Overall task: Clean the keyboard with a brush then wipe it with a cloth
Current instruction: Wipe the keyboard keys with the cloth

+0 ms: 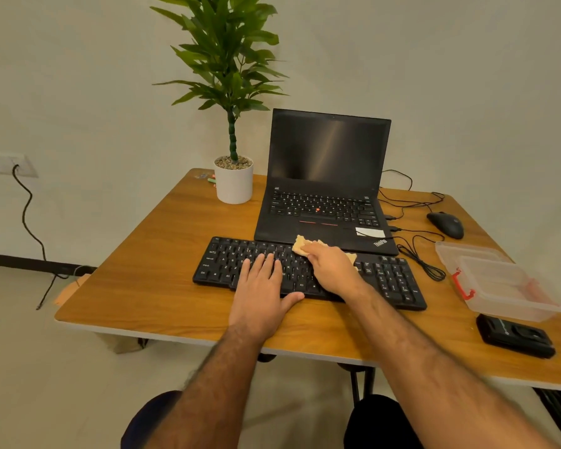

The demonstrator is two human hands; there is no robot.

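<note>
The right hand (332,268) is down on the keyboard (308,273) with a tan cloth (302,245) under it, palm pressing the fabric onto the keys a little right of the middle; the cloth peeks out at the far edge of the hand and again at its right side, but whether those fingers are curled into the fabric or lying flat on it cannot be told from here. The left hand (261,291) lies flat on the near left keys, fingers straight and spread, thumb out toward the near edge, holding nothing; by the look of it, it is there to pin the keyboard so it does not slide under the wiping. That reads as the wiping part of the job, with the left end and the number pad on the right uncovered by the cloth. No brush shows anywhere. The keyboard sits across the middle of a wooden tabletop (143,273), just in front of an open black laptop (327,179) with a dark screen. To the far left stands a potted plant (233,176); to the far right a black mouse (446,224) with its cable (421,257) looped near the keyboard. On the near right, a clear plastic box (502,286) with a red latch, and a small black device (515,335) beside it. Behind, a plain pale wall, a wall socket (4,163) on the left with a cord hanging to the floor.
</note>
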